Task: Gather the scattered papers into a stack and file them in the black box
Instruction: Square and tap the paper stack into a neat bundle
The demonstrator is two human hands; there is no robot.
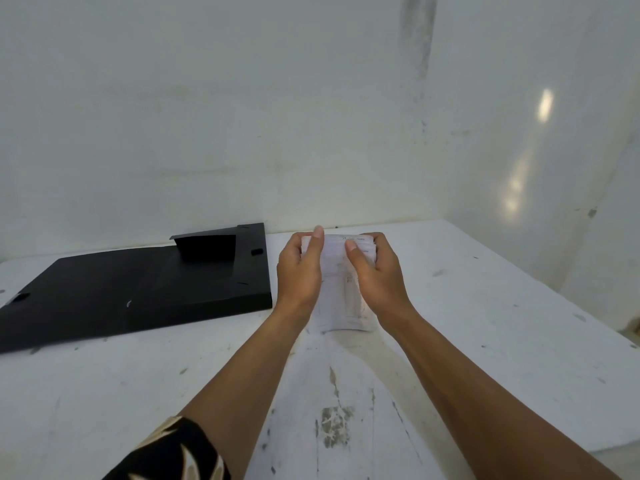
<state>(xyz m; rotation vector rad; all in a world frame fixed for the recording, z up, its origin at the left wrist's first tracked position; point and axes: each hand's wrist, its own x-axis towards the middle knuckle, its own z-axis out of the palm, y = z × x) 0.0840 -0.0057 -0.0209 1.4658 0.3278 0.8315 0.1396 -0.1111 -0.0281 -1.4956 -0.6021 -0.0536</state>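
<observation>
Nearest us was our dark patterned sleeve [173, 452] on the left forearm, both bare arms reaching forward over the scuffed white table [485, 323]. Our left hand [299, 271] and right hand [375, 271] clasped a stack of papers [341, 299] from either side, fingers [317, 242] curled over its far end and both thumbs pressed on the top sheet. The stack's near end touched the table or hung just above it; we could not tell which. Just left of the papers lay the black box [138, 289], opened flat on the table, with one flap [207, 247] standing up near the wall [242, 116].
</observation>
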